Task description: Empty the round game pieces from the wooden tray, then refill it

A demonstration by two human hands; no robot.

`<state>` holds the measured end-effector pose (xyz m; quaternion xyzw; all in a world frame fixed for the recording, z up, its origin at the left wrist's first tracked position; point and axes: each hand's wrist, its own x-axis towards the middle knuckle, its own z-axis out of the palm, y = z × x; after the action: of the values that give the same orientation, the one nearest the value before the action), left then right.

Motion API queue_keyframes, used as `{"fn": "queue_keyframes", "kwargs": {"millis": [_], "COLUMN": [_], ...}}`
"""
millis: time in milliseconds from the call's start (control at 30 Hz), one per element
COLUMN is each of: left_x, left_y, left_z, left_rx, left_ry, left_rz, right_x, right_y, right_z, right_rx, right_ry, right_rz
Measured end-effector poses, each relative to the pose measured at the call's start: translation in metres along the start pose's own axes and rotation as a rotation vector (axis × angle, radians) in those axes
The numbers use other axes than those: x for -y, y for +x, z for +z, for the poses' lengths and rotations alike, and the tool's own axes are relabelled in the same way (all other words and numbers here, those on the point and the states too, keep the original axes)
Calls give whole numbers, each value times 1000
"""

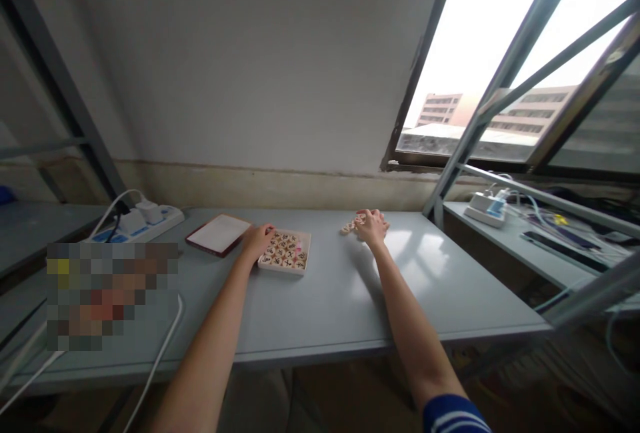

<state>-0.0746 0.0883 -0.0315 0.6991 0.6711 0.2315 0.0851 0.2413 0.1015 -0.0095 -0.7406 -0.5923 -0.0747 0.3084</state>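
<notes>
A shallow white box [307, 256] lies on the desk, filled with round Chinese chess pieces [286, 251] that bear printed characters. My left hand [258, 241] grips the box at its left edge, fingers curled by the upper left corner. Farther right, several loose Chinese chess pieces [346, 228] lie on the desk. Over them is my right hand [373, 226], palm down with its fingers apart, hiding some of the pieces. Just left of the box rests a lid [220, 233] with a white inside and a dark red rim.
The grey desk [310, 319] runs along a wall below a window. At its back left sits a white power strip [165, 216] with plugs and cables. A blurred-out patch [113, 293] covers things at left. A metal frame post [457, 146] rises at right, beside another cluttered desk.
</notes>
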Motion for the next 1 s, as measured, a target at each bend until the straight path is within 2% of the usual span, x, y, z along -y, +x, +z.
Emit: {"fn": "queue_keyframes", "kwargs": {"millis": [33,100,167,233,300,367,467,567,700,833,933,1000], "left_x": [0,0,-1,-2,-3,-3,-2,0,1,-1,-4,-5], "left_y": [0,1,1,0,-1,-1,-1,0,1,-1,-2,-2], "left_z": [0,1,1,0,-1,-2,-1,1,1,0,-1,-2], "left_rx": [-1,10,23,24,22,25,27,19,-1,1,15,18], "left_ry": [3,1,-7,-11,-11,-5,6,14,25,14,9,23], "left_rz": [3,4,-7,-14,-16,-13,-15,-5,29,17,5,9], "right_x": [6,22,37,45,43,36,33,51,84,94,92,91], "right_y": [0,-5,-13,-20,-23,-21,-19,-28,-55,-66,-63,-59], "right_z": [-5,-12,-14,-10,-4,2,5,2,-2,-6,-5,-4], "right_rx": [-14,-10,46,108,117,116,224,364,436,518,577,572], "right_ry": [27,69,66,25,-26,-31,110,237,181,182,209,222], "right_rz": [-29,-176,-388,-528,-527,-463,-440,-600,-828,-888,-881,-853]}}
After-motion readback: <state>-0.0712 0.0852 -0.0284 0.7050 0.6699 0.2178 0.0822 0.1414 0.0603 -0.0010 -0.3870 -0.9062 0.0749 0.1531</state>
